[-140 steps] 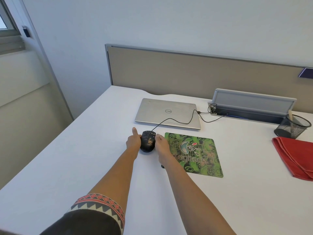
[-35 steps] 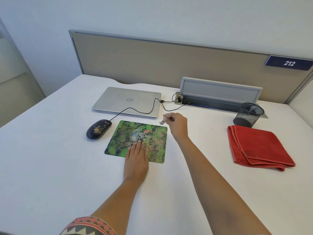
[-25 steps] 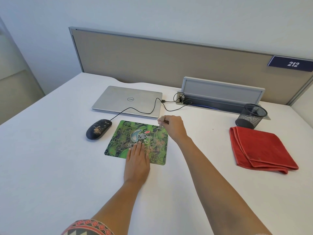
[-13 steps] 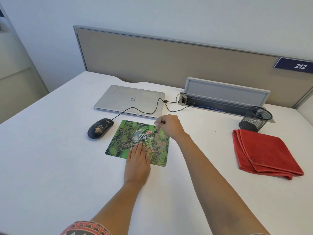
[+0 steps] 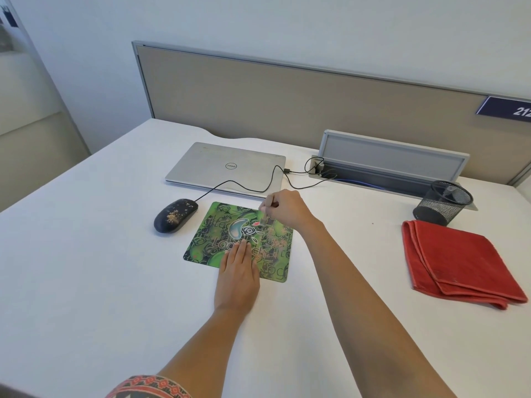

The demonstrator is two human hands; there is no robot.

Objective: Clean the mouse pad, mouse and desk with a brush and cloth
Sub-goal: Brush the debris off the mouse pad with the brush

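A green patterned mouse pad (image 5: 212, 242) lies on the white desk (image 5: 86, 282), with brown crumbs on its right half. My left hand (image 5: 238, 277) rests flat on the pad's near edge, fingers together. My right hand (image 5: 284, 209) is closed on a small brush (image 5: 265, 218), whose bristles touch the pad's far right part. A black wired mouse (image 5: 175, 215) dotted with crumbs sits just left of the pad. A folded red cloth (image 5: 457, 262) lies at the right.
A closed silver laptop (image 5: 224, 168) sits behind the pad, with the mouse cable running across it to an open cable tray (image 5: 393, 165). A black mesh pen cup (image 5: 442, 203) stands behind the cloth. A beige partition (image 5: 287, 93) closes the desk's far edge.
My right hand brought the brush from beyond the pad's far right corner down onto the pad. The left hand has stayed flat on the pad. Earlier, both hands were at the mouse.
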